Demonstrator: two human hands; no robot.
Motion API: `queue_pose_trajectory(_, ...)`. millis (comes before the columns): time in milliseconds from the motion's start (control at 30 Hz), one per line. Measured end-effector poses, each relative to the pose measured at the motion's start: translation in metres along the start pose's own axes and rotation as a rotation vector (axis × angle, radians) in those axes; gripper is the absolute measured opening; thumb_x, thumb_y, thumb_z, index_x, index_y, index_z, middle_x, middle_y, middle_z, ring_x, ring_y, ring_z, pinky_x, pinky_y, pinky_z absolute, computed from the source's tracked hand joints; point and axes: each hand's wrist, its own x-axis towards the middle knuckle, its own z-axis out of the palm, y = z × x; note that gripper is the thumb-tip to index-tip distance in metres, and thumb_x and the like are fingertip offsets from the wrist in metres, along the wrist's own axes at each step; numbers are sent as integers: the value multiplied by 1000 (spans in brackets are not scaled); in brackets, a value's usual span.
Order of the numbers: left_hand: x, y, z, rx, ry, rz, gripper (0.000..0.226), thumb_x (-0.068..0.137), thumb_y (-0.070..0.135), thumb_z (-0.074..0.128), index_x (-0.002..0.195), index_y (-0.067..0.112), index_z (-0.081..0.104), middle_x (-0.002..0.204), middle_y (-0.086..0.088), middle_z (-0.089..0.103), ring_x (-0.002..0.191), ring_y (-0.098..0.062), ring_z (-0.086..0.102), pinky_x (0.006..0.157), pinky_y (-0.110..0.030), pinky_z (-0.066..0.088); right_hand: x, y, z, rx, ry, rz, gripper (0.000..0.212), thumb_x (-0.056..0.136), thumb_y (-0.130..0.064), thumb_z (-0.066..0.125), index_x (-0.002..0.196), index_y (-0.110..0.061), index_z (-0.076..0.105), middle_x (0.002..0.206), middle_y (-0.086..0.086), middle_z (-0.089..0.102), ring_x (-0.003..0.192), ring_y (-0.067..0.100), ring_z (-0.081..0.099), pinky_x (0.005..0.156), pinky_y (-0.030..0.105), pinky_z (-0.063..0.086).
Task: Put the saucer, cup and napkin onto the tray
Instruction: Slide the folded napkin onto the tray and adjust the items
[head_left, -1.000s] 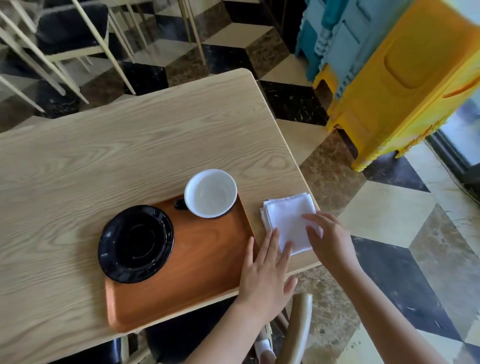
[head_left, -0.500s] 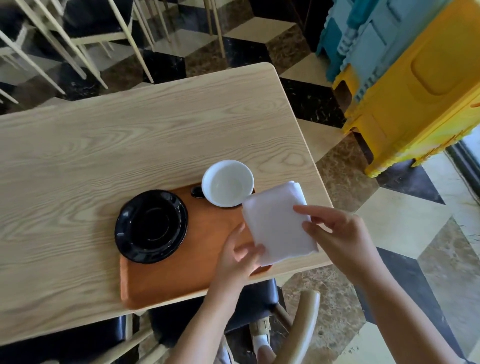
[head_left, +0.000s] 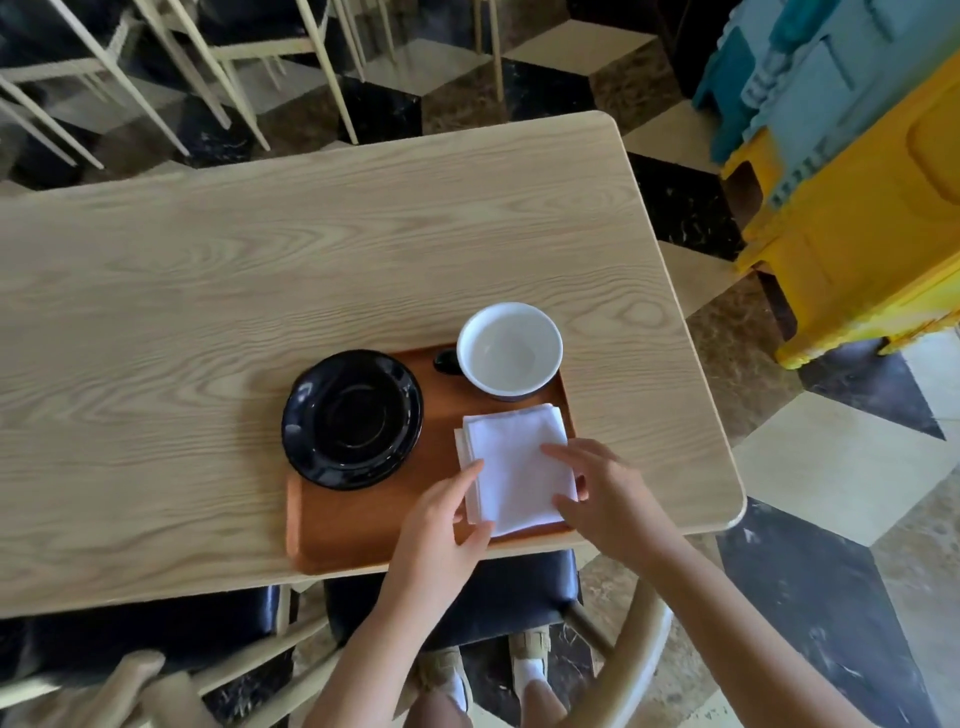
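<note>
Both hands flank the folded napkin (head_left: 517, 467) lying flat on the tray (head_left: 363, 535) below the cup (head_left: 510, 349), left hand (head_left: 441, 530) fingers pinching its near-left edge, right hand (head_left: 605, 499) fingers spread on its right side.

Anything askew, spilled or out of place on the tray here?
Only the round black saucer: it overhangs the brown wooden tray's left edge onto the table. The white cup stands upright, nothing spilled.
</note>
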Motion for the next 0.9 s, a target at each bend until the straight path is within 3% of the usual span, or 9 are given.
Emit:
queue_pose_trajectory(200, -1, -5, 7, 171, 14, 59, 59, 82, 13, 68, 135, 17, 43, 107, 1, 56, 96, -9, 50, 85, -15, 39, -8, 7, 12, -192, 51, -56, 51, 76, -4, 64, 124, -15, 54, 124, 12, 53, 89, 30, 58, 77, 25, 40)
queue_pose_trajectory(300, -4, -5, 9, 229, 11, 85, 59, 80, 13, 69, 134, 15, 44, 103, -1, 54, 97, -14, 52, 84, -18, 43, -14, 6, 14, -303, 141, -116, 48, 68, -3, 75, 113, -10, 62, 115, 16, 60, 88, 35, 60, 73, 37, 54)
queue_pose_trajectory(367, -6, -8, 11, 325, 44, 113, 59, 77, 14, 72, 131, 14, 49, 116, -8, 55, 110, -21, 52, 92, -29, 49, -17, 7, 16, -411, 210, -150, 47, 62, -8, 80, 107, -10, 65, 116, 18, 62, 93, 38, 60, 71, 43, 57)
queue_pose_trajectory(467, -5, -15, 15, 457, 51, 185, 58, 79, 16, 70, 132, 12, 48, 148, -18, 34, 138, -32, 27, 105, -40, 34, -20, 9, 21, -532, 203, -213, 45, 72, -16, 73, 116, -11, 62, 135, 19, 51, 122, 41, 48, 88, 54, 50)
queue_pose_trajectory(600, -6, -24, 19, 496, -22, 246, 54, 92, 20, 52, 142, 14, 31, 154, -14, 18, 142, -25, 12, 109, -40, 31, -24, 8, 26, -543, 172, -191, 45, 88, -25, 36, 129, -11, 50, 143, 14, 41, 132, 36, 35, 98, 57, 39)
queue_pose_trajectory(767, -5, -30, 14, 524, -71, 264, 56, 94, 25, 45, 144, 17, 21, 156, -13, 11, 143, -24, 10, 110, -39, 27, -25, 4, 31, -491, 141, -123, 48, 88, -14, 55, 135, -12, 42, 149, 12, 31, 137, 26, 11, 106, 56, 27)
queue_pose_trajectory(900, -4, -28, 8, 533, -134, 255, 55, 96, 28, 39, 145, 19, 17, 157, -13, 4, 143, -25, 7, 110, -41, 26, -24, -11, 35, -529, 128, -55, 49, 90, -19, 54, 136, -13, 40, 151, 12, 27, 141, 26, 18, 110, 52, 21)
